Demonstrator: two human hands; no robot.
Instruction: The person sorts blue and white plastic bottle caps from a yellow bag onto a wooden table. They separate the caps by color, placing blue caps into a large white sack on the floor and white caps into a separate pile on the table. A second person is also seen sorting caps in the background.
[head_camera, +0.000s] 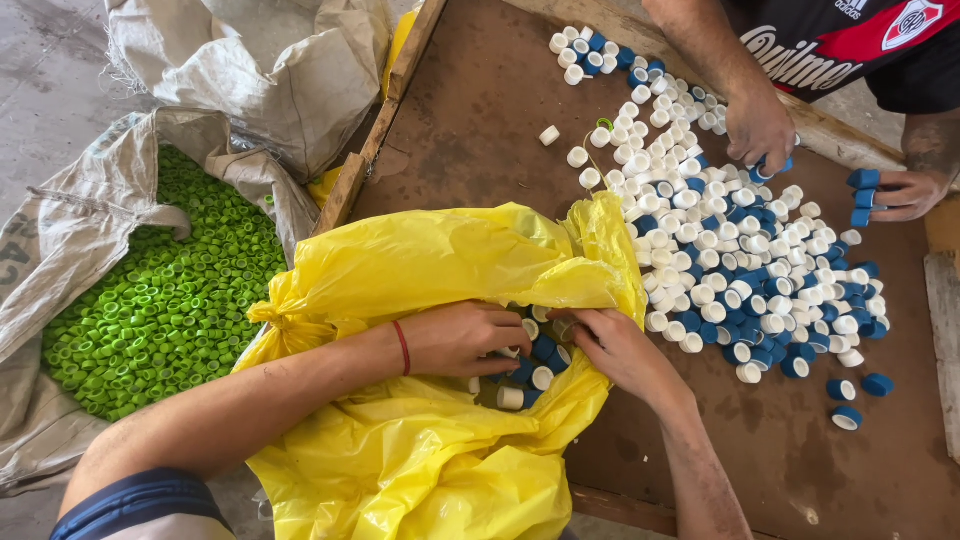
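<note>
Both hands (470, 338) (612, 345) in yellow bag (420, 450), touching blue and white caps (535, 360)

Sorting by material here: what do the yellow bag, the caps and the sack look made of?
Yellow bag: thin glossy plastic film, crinkled and shiny. Caps: rigid moulded plastic, smooth, white and blue. Sack: probably woven plastic fabric, matte with frayed edges.

Caps, bag and sack
Plastic bag (430, 300) at 6 o'clock on the counter (480, 110); bottle caps (720, 240) at 2 o'clock; sack (150, 300) at 9 o'clock.
</note>
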